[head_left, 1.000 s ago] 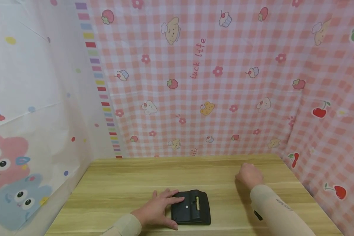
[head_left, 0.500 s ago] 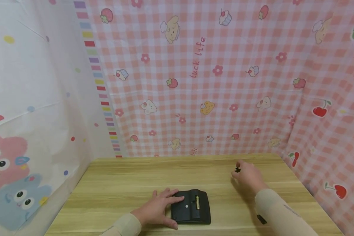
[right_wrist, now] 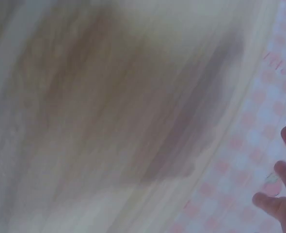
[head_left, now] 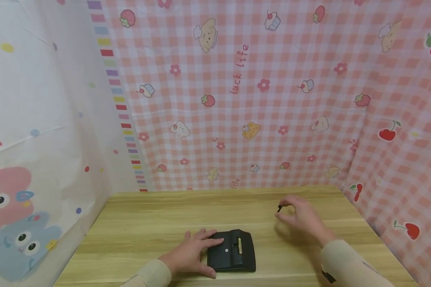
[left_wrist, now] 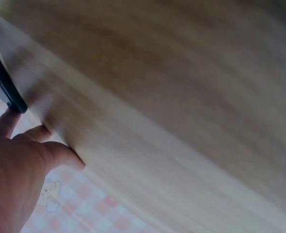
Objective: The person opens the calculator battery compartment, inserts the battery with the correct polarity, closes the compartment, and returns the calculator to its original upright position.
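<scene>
On the nearer part of the yellowish wood-grained table [head_left: 147, 223], we found the flat, black, roughly rectangular device [head_left: 232, 258], with a slim gold-toned cylinder [head_left: 240, 245], probably a battery, in its upper face. The left hand [head_left: 190, 252] lay over the device's left side, fingers spread and nearly straight, a fingertip on its upper face and the thumb by the near left corner; we saw no grip around it. Well to the right, above the table, the right hand [head_left: 303, 217] pinched a tiny black piece [head_left: 279, 208] between thumb and forefinger.

We judged the device light and stiff, with a hard shell that could slide on smooth wood, so its side edges seemed the best hold, well away from the cylinder. The piece looked rigid, light and easily dropped, perhaps brittle if thin; its edges suited a fingertip pinch.

For room, we noted a stretch of wood between the device and the right hand, and more beyond toward the far edge, where the pink checked cloth [head_left: 230, 119] rose. The table's right edge ran beyond the right forearm; its near edge was out of sight.
</scene>
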`<state>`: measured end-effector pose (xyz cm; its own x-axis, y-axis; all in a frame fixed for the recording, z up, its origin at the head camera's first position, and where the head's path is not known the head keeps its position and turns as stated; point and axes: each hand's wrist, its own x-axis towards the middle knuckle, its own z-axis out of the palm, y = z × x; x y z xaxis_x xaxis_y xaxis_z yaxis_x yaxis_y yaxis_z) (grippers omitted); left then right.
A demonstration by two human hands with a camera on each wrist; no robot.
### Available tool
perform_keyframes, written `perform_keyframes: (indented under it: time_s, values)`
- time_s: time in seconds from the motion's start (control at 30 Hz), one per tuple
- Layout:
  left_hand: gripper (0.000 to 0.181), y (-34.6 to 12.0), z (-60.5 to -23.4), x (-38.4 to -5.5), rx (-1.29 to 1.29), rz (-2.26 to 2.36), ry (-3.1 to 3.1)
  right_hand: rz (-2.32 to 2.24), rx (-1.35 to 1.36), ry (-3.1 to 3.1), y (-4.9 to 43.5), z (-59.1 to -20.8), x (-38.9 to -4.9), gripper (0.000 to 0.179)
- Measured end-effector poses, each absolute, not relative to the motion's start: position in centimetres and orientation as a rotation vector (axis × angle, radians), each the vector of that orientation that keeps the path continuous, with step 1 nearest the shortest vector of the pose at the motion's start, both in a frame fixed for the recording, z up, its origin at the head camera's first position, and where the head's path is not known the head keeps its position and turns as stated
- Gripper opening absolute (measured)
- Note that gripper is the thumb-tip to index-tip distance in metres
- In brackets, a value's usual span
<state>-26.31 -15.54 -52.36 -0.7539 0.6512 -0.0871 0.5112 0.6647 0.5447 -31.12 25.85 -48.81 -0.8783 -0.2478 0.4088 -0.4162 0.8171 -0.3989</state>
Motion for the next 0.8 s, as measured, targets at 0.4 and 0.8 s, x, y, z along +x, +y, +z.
perform_keyframes:
  time_s: [0.4,0.8]
  values:
    - [0.093,-15.5,-52.1,-26.1,0.947,0.727,2.609,0.639,0.922,-2.496,21.2,-48.2,-27.7,0.034]
    - [0.093,-15.4,-52.2,-26.2,0.951,0.729,2.611,0.606,1.076,-2.516,19.6,-48.3,-26.7,0.032]
